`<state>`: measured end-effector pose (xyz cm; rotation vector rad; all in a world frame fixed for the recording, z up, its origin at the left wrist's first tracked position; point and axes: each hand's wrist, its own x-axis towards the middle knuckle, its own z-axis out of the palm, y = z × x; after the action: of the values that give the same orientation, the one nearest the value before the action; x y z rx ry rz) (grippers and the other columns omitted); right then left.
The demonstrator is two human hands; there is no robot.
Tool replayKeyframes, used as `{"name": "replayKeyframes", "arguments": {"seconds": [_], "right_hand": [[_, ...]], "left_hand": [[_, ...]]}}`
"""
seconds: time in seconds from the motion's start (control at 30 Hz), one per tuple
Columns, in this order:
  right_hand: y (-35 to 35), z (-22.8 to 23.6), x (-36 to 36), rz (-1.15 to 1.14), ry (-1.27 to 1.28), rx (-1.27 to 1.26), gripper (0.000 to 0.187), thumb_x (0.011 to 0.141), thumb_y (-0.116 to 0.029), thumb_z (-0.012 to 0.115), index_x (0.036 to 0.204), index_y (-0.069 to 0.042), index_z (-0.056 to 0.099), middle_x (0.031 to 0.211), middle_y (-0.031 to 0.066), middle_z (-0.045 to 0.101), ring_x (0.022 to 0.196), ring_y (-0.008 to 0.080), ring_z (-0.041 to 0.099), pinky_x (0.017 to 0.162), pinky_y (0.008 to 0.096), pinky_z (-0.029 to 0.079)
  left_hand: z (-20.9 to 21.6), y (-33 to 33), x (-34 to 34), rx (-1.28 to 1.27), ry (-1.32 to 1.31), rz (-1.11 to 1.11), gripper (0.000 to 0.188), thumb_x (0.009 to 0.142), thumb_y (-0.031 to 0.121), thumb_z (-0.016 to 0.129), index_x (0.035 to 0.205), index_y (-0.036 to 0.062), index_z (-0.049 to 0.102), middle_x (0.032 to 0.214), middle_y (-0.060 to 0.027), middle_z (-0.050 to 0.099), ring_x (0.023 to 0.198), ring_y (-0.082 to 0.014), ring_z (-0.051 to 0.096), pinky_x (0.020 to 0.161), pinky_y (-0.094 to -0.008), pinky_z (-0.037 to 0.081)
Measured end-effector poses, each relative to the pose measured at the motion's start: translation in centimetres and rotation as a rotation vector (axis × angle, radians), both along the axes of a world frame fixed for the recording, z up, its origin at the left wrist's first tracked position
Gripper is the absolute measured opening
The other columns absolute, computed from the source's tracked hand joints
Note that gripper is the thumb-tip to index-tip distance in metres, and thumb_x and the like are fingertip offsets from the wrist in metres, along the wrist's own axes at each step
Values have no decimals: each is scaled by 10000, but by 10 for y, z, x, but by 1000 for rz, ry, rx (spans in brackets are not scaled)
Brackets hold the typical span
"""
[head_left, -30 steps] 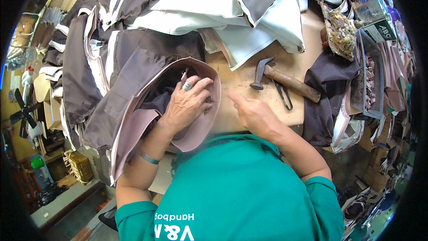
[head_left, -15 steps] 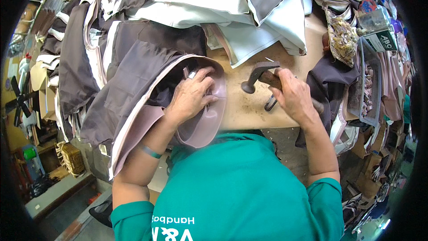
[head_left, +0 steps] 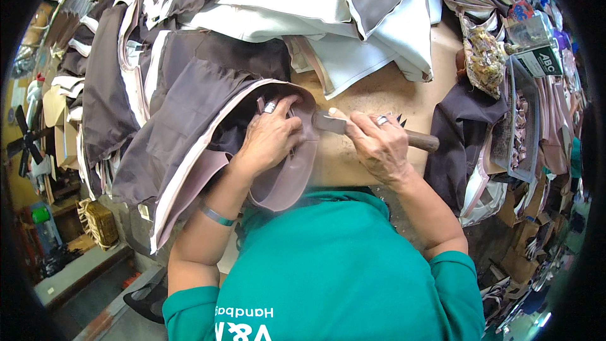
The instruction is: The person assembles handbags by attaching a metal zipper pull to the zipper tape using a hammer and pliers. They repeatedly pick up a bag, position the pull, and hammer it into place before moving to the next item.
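Note:
A dusty-pink bag piece with a dark lining and a pale edge lies opened out on the left of the table. Inside its curved mouth, my left hand has its fingers bent over the pink band, holding it. My right hand is wrapped round a hammer, its wooden handle pointing right. The metal head is at the outer edge of the pink band; whether it touches cannot be made out. Small dark points show behind the right hand, their kind unclear.
White sheets of material cover the far side of the brown table. More dark-lined pieces are heaped at left. On the right are dark cloth, a grey basket of small pieces and a clear bag of scraps.
My right hand has moved left and down, turning the hammer so that its head comes close to the pink band. My left hand stays inside the bag piece, nearly still.

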<state>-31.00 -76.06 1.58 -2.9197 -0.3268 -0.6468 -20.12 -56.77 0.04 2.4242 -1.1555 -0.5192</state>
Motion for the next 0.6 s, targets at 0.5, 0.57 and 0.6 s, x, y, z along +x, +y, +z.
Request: {"name": "replayKeyframes", "arguments": {"seconds": [0.5, 0.57, 0.6], "right_hand": [[3, -1, -24, 93, -7, 21, 418, 707, -180, 518, 1119, -190, 585, 666, -12, 451, 537, 115, 476, 515, 250, 407], [5, -1, -27, 103, 4, 46, 355, 704, -161, 521, 1052, -166, 591, 702, -6, 482, 557, 124, 493, 534, 261, 415], [9, -10, -34, 154, 39, 70, 291, 700, -145, 523, 981, -141, 600, 737, 2, 511, 580, 136, 511, 549, 275, 421]], "left_hand": [[-5, -3, -9, -21, -177, -9, 225, 737, 204, 632, 777, 2, 542, 1245, -137, 427, 938, -334, 545, 831, -420, 424], [-4, -3, -10, -42, -187, -15, 221, 741, 199, 627, 779, -1, 541, 1245, -138, 427, 953, -332, 538, 828, -412, 429], [-4, -3, -10, -52, -191, -18, 218, 743, 196, 624, 779, -2, 540, 1244, -138, 428, 961, -332, 534, 826, -409, 431]]}}
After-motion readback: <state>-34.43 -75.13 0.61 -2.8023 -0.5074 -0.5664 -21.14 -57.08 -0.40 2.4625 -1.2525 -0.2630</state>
